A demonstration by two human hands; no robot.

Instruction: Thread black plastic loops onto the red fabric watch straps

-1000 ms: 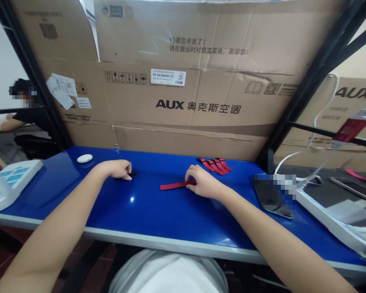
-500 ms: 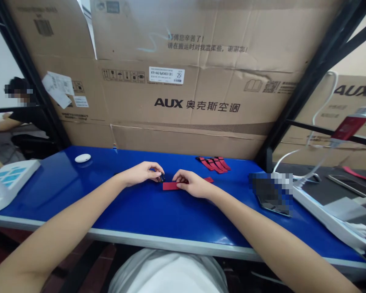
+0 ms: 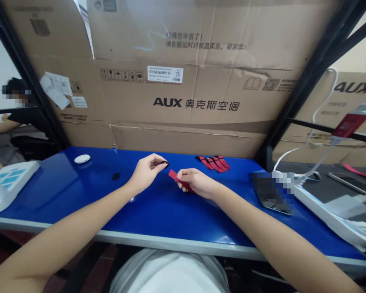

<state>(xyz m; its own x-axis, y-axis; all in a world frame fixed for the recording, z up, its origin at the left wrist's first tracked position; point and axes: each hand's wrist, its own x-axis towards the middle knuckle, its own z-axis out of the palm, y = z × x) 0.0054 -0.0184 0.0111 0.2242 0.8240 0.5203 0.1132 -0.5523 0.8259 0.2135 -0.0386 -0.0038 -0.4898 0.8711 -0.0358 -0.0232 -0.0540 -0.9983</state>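
Left hand (image 3: pixel 147 169), fingertip pinch on small black piece (image 3: pixel 167 165); right hand (image 3: pixel 198 182), pinch on flat, ribbon-like red strip (image 3: pixel 172 175)

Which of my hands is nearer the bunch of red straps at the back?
Right: your right hand, holding a red strip, is left of and in front of the straps; your left hand, pinching a small black piece, is farther left.

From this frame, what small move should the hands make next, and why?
Probably bring the tip of the red strap to the small black piece. The left hand pinches that piece, the right hand holds the strap with its tip towards it, and the two look close but apart. The pile of red straps farther back shows black parts too.
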